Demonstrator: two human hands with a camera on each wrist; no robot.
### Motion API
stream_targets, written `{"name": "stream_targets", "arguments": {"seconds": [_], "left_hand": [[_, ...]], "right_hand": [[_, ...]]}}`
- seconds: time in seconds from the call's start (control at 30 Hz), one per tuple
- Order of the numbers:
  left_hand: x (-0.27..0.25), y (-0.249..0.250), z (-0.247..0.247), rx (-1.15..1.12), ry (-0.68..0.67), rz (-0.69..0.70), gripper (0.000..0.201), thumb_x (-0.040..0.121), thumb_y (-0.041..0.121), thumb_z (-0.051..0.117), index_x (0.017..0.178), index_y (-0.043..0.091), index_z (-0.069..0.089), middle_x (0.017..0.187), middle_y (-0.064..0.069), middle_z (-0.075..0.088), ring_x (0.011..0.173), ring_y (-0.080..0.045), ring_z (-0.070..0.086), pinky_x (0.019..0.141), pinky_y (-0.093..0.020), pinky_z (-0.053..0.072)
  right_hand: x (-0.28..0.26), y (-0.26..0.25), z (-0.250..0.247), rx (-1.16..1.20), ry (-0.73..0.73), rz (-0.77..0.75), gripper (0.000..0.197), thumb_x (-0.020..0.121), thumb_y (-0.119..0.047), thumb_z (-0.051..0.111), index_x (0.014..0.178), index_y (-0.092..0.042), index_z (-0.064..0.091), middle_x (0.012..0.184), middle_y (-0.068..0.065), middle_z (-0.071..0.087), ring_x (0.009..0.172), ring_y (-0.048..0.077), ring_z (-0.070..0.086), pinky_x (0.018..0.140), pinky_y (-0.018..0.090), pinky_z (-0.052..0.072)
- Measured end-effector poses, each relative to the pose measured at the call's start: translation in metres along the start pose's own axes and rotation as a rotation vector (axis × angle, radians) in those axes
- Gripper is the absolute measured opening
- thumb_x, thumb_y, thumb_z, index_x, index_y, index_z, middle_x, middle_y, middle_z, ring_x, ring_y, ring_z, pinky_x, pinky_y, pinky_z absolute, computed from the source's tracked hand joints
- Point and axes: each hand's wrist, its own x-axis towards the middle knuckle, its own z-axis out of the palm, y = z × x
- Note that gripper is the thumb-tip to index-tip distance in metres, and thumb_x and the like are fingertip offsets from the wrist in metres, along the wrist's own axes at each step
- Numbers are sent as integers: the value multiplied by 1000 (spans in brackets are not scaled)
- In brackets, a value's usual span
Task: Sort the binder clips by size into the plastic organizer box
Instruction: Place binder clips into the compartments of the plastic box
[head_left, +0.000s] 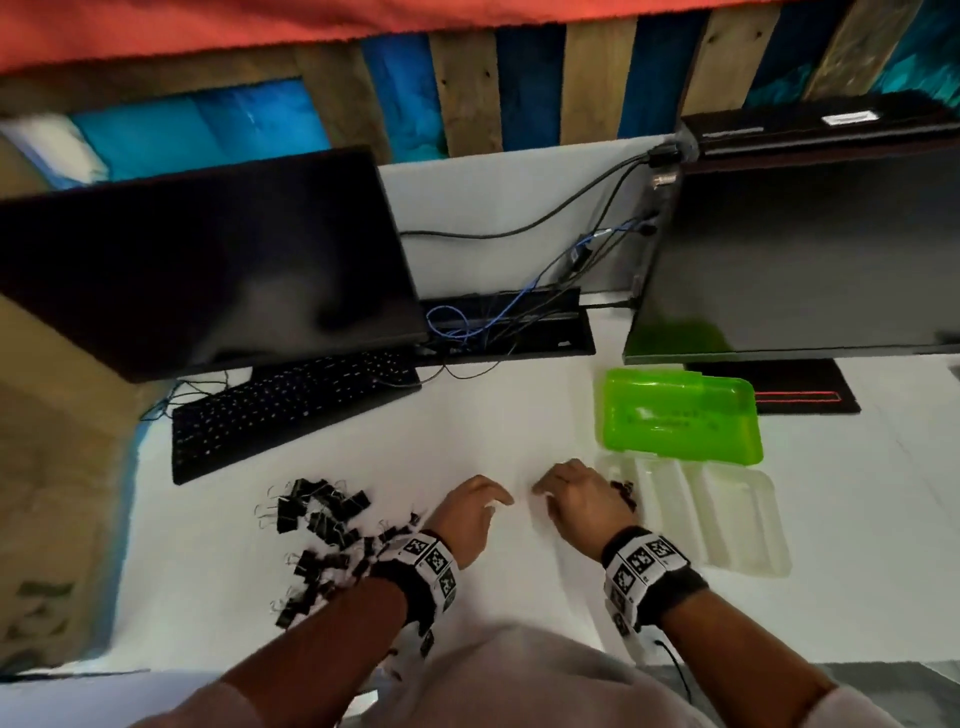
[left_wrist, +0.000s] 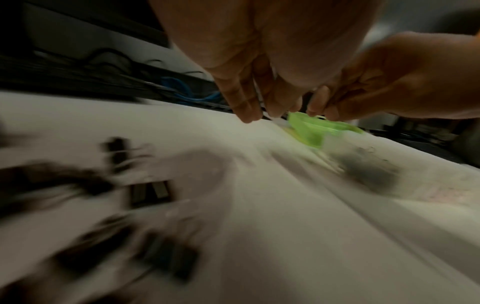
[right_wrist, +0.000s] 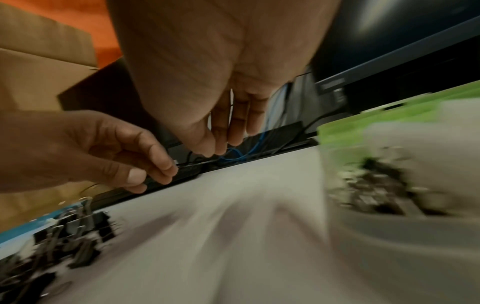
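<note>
A loose pile of black binder clips (head_left: 322, 525) (right_wrist: 67, 232) lies on the white table, left of my left wrist. The organizer box is at the right. Its clear ribbed tray (head_left: 727, 519) is open, with its green lid (head_left: 680, 415) folded back behind it. A few small clips (head_left: 623, 491) (right_wrist: 374, 185) sit in the tray's leftmost compartment. My left hand (head_left: 498, 501) (right_wrist: 153, 174) hovers mid-table, its thumb pressed to curled fingertips on something small and dark, seemingly a clip. Close on its right, my right hand (head_left: 543, 488) (right_wrist: 221, 146) hangs with loose fingers and holds nothing I can see.
A black keyboard (head_left: 291, 410) and a dark monitor (head_left: 208, 260) stand behind the pile. A second monitor (head_left: 805, 260) rises behind the box, with a black mat (head_left: 800, 395) under it. Cables (head_left: 493, 322) run between the two. A cardboard box (head_left: 47, 467) stands off the table's left edge.
</note>
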Motion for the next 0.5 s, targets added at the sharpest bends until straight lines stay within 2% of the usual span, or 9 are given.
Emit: {"name": "stream_targets", "arguments": {"seconds": [0.1,0.2,0.27,0.33,0.43,0.5], "left_hand": [[-35,-36,-21,-14,157,-163,41,83,-9,40,103,16,65,110,1,59,102,-12,56,97,-28,45],[-69,-57,-33,24,219,-311,43,82,-12,39,107,13,64,113,-3,57,105,-15,55,99,-24,42],[-88,-65,-34,46,212,-392,45,82,-10,39,113,14,60,119,-3,54,110,-16,52,102,-20,38],[-101,-69,-32,53,183,-441,46,84,-8,41,121,15,56,125,-4,49,115,-18,49,99,-14,32],[-107,-68,-28,6,146,-468,47,87,4,52,129,22,47,132,-2,44,119,-18,48,99,-20,36],[-107,-65,-27,-26,88,-488,58,85,15,61,137,25,37,140,-1,38,124,-17,44,103,-25,37]], "right_hand": [[22,-30,14,51,-181,-106,31,84,-9,52,112,-17,62,114,2,62,106,25,53,92,35,45],[36,-57,29,45,-383,-170,38,91,-20,52,128,-20,50,131,0,49,118,21,46,98,30,38],[41,-74,40,34,-484,-218,50,89,-31,57,135,-21,41,137,0,42,122,21,43,100,33,39],[42,-89,55,12,-565,-244,68,84,-39,63,140,-22,31,143,1,34,125,23,40,100,39,40],[40,-104,75,-49,-630,-259,89,76,-44,70,145,-24,17,154,3,16,132,28,32,103,46,38],[39,-111,85,-116,-633,-278,91,75,-43,69,146,-24,16,156,3,11,134,30,29,102,48,37]]}}
